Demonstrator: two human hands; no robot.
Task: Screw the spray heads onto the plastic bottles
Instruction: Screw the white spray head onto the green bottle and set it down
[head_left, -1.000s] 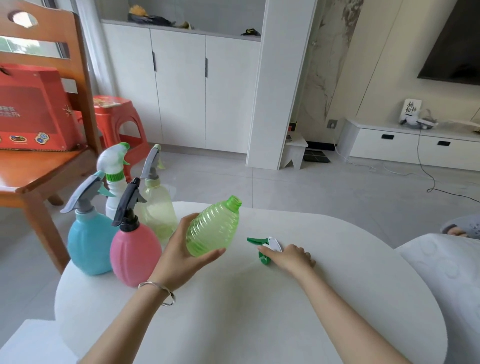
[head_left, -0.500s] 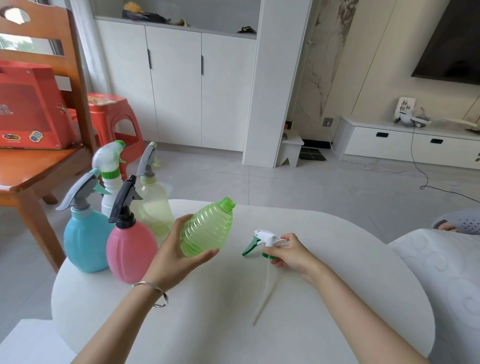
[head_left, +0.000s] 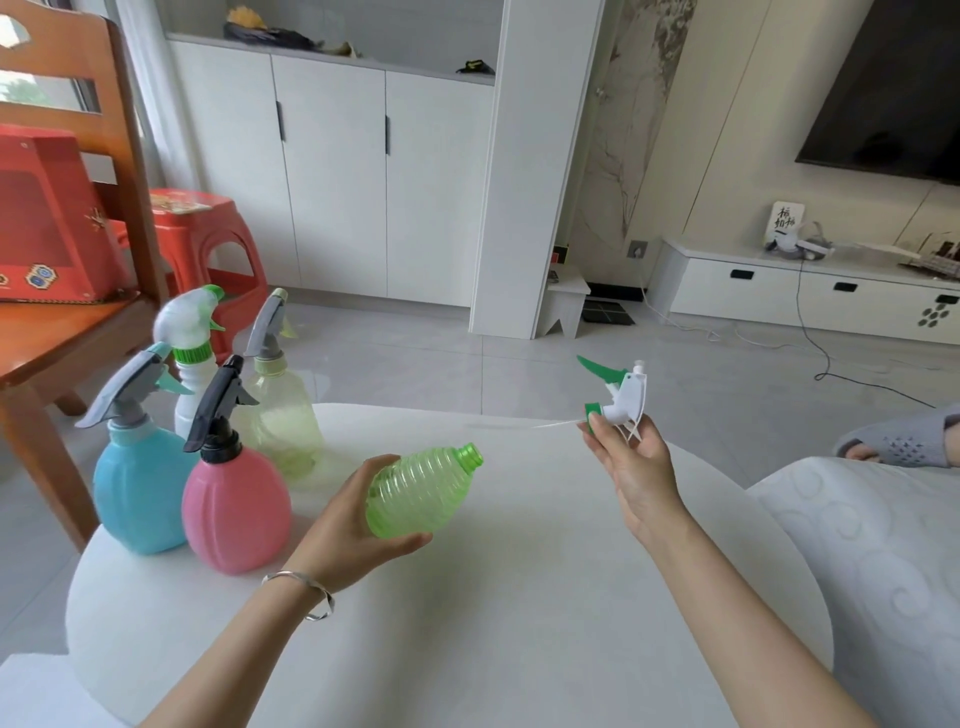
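Aloft, ribbed green bottle, uncapped, clasped in left grip, right grip pinching white-green spray head.

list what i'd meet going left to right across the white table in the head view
blue bottle → pink bottle → green ribbed bottle, held in the left hand → spray head, held up in the right hand

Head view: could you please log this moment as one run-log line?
left hand: holds uncapped green bottle, tilted | right hand: holds spray head, apart from bottle | step: head not yet on
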